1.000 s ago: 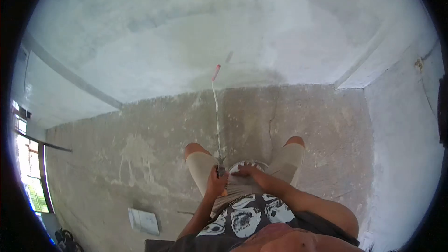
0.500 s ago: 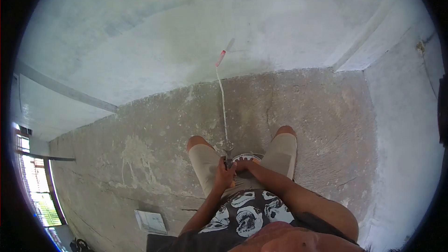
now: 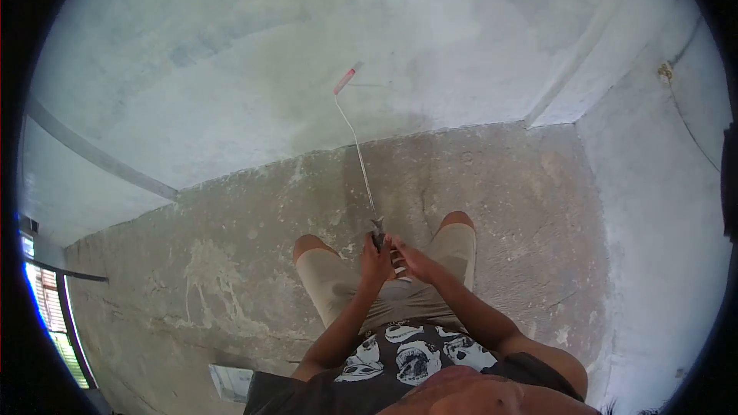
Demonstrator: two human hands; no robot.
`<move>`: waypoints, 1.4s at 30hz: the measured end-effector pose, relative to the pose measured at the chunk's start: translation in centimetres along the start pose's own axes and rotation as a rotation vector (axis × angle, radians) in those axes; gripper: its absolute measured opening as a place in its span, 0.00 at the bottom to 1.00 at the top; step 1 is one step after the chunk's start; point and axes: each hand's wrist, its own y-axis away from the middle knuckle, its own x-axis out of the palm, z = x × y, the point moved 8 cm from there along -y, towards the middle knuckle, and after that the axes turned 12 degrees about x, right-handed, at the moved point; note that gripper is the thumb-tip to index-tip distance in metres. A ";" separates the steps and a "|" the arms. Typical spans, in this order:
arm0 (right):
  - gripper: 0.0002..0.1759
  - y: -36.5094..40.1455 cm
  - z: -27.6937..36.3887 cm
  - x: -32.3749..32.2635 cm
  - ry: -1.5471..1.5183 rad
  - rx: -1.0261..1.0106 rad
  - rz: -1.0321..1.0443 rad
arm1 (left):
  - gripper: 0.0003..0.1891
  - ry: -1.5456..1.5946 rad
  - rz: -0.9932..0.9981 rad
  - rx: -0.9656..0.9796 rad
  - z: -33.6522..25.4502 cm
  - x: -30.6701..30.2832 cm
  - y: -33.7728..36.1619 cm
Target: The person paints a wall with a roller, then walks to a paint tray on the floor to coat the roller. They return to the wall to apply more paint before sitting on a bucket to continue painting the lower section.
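A paint roller with a small pink roller head [image 3: 344,81] stretches away from me on a long, thin, bent metal rod [image 3: 360,155]. The roller head lies over the pale wall [image 3: 254,84], low down above the floor line. At the near end, a dark handle [image 3: 377,237] sits in my left hand [image 3: 374,262], its fingers wrapped round it. My right hand [image 3: 413,261] presses in from the other side, thumb at the handle and fingers curled beneath. Both hands are between my knees, over a pale round thing [image 3: 396,290] partly hidden by them.
Rough, stained concrete floor [image 3: 261,284] surrounds my legs. A pale flat panel [image 3: 231,382] lies at lower left, near a barred window [image 3: 52,311]. The right wall [image 3: 653,207] carries a hanging cable [image 3: 688,127], and a pillar edge [image 3: 565,69] juts from the front wall.
The roller head has moved up and left on the wall, and the rod now slants more. Both hands have risen away from my body, and my right hand's fingers show more. The view has shifted slightly.
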 end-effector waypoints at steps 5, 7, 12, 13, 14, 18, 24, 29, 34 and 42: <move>0.44 1.5 0.8 -1.8 0.300 -0.627 -0.614 | 0.23 0.149 0.063 0.113 -2.6 3.5 0.2; 0.43 2.6 0.7 -2.2 0.176 -0.593 -0.612 | 0.22 0.268 0.098 0.147 -4.1 4.2 0.3; 0.38 5.9 1.3 -2.9 0.158 -0.650 -0.765 | 0.23 0.240 0.302 0.088 -3.8 6.5 0.8; 0.34 6.6 1.0 -3.5 0.150 -0.613 -0.827 | 0.23 0.237 0.308 0.090 -2.9 6.8 0.9; 0.30 7.1 0.7 -4.2 0.145 -0.577 -0.888 | 0.24 0.248 0.345 0.149 -1.7 7.6 0.8; 0.21 6.7 -0.2 -8.1 -0.080 -0.536 -0.862 | 0.26 -0.066 0.373 0.339 2.1 7.5 1.8; 0.15 13.5 5.7 -9.9 0.306 -0.985 -1.325 | 0.27 -0.319 0.500 0.194 6.6 7.1 3.8; 0.14 17.2 11.5 -8.4 0.360 -1.064 -1.352 | 0.30 -0.375 0.688 0.135 8.7 8.7 5.2; 0.14 16.7 15.0 -7.4 0.493 -1.154 -1.422 | 0.33 -0.338 0.801 0.075 11.9 10.1 6.1; 0.17 14.8 17.8 -5.1 0.530 -1.148 -1.497 | 0.33 -0.262 0.838 0.045 13.2 10.4 6.4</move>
